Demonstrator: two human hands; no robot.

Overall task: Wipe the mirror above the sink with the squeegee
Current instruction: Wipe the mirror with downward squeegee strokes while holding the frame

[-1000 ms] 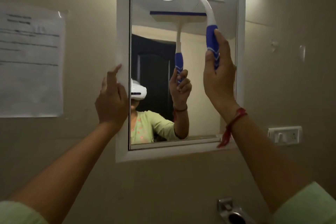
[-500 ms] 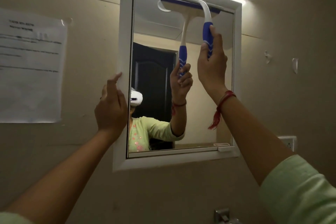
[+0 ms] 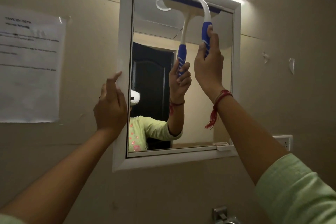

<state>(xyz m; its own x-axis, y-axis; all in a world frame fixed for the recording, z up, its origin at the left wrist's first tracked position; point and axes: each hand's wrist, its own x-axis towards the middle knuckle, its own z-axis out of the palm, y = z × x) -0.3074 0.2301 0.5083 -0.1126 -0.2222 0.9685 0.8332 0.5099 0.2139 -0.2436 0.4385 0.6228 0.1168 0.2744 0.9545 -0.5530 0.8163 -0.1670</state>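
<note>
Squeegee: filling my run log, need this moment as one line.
right hand grips squeegee | squeegee at mirror top | left hand rests on frame

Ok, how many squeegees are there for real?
1. The squeegee is in the right hand, blade against the top of the mirror. The second one is only its reflection.

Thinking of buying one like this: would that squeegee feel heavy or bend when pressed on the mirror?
Probably light: the right hand alone holds the squeegee overhead by its handle end. Its thin curved neck may flex slightly under pressure. The blue grip looks rubbery, so likely not slippery.
</note>
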